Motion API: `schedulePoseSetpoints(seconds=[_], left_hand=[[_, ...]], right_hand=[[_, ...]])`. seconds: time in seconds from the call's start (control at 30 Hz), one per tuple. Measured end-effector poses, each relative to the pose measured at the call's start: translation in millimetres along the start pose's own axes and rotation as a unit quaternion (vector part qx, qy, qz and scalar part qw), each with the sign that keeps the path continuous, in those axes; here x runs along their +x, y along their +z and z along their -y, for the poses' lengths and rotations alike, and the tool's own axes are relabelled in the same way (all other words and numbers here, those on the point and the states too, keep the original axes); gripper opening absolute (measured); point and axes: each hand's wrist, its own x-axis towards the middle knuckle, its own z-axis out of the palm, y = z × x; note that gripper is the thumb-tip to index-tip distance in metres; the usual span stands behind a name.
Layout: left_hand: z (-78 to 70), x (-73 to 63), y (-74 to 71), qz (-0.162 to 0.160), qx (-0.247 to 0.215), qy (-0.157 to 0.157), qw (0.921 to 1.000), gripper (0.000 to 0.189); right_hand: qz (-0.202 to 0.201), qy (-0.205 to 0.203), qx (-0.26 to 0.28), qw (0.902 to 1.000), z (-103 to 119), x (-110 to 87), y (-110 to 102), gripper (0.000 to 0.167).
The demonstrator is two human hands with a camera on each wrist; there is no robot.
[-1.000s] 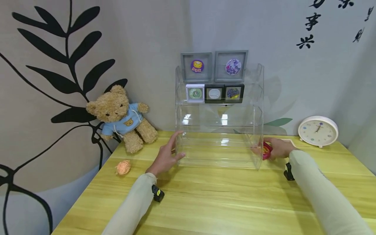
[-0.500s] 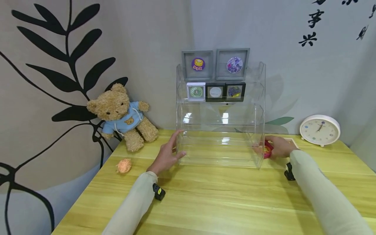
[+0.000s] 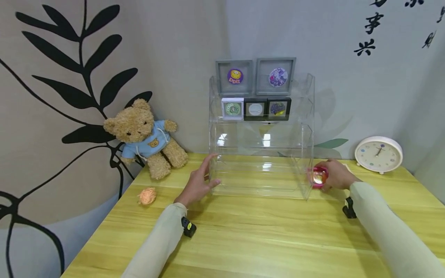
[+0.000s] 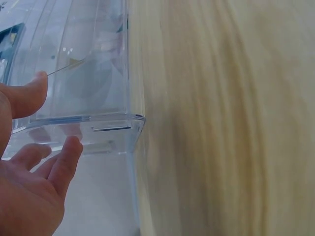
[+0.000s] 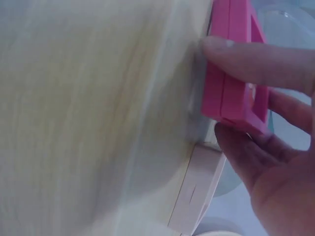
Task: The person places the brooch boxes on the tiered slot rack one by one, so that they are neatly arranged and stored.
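Observation:
A clear acrylic tiered display rack [image 3: 260, 183] stands mid-table. Against its left side rests my left hand [image 3: 197, 184]; in the left wrist view the thumb [image 4: 34, 96] is by the front and the spread fingertips [image 4: 74, 142] reach the side panel. Just beyond the rack's right side, my right hand [image 3: 336, 175] pinches a small pink-red square display frame [image 3: 319, 177], which has a clear window with a golden picture. The right wrist view shows this pink frame [image 5: 234, 73] between thumb and fingers, low over the table.
Two grey frames [image 3: 233, 88] top the rack, with several small framed badges [image 3: 255, 109] below. A pale pink box [image 5: 197, 184] lies behind the right hand. A white clock [image 3: 378, 154] stands right; a teddy bear [image 3: 147, 139] and orange yarn ball [image 3: 147, 196] sit left.
My right hand has shifted a little to the right, and the pink frame has turned so that its window faces forward. The left hand stays at the rack's side.

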Motion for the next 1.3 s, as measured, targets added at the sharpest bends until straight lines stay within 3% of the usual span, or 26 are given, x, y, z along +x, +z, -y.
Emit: schedulePoseSetpoints(seconds=[0.17, 0.3, 0.43, 0.57, 0.73, 0.97, 1.03, 1.3], left_hand=[[-1.5, 0.6, 0.5, 0.000, -0.001, -0.001, 1.0000, 0.090], [-1.2, 0.3, 0.5, 0.000, -0.003, -0.003, 1.0000, 0.090], [-0.3, -0.6, 0.3, 0.000, -0.006, -0.003, 1.0000, 0.091], [-1.1, -0.7, 0.2, -0.002, -0.008, 0.001, 1.0000, 0.091], [-0.4, -0.1, 0.6, -0.003, -0.008, 0.004, 1.0000, 0.091], [-1.3, 0.1, 0.1, -0.001, -0.001, -0.002, 1.0000, 0.091], [-1.6, 0.0, -0.1, -0.001, 0.003, -0.006, 1.0000, 0.090], [-1.9, 0.1, 0.4, 0.005, 0.003, -0.009, 0.9999, 0.090]], right_hand=[[-0.025, -0.008, 0.033, 0.9991, -1.5, -5.2, 0.1, 0.089], [0.000, 0.011, 0.142, 0.9898, -3.5, -13.2, -1.2, 0.088], [0.036, 0.047, 0.277, 0.9591, -7.1, -21.0, -1.1, 0.090], [0.032, 0.059, 0.360, 0.9304, -12.8, -27.2, -1.1, 0.091], [0.022, 0.051, 0.439, 0.8970, -21.6, -34.6, -5.5, 0.070], [0.022, -0.012, 0.566, 0.8238, -25.8, -44.3, -13.6, 0.048], [0.012, -0.014, 0.578, 0.8158, -24.4, -46.8, -15.0, 0.047], [-0.025, -0.017, 0.581, 0.8134, -21.2, -54.5, -17.9, 0.047]])
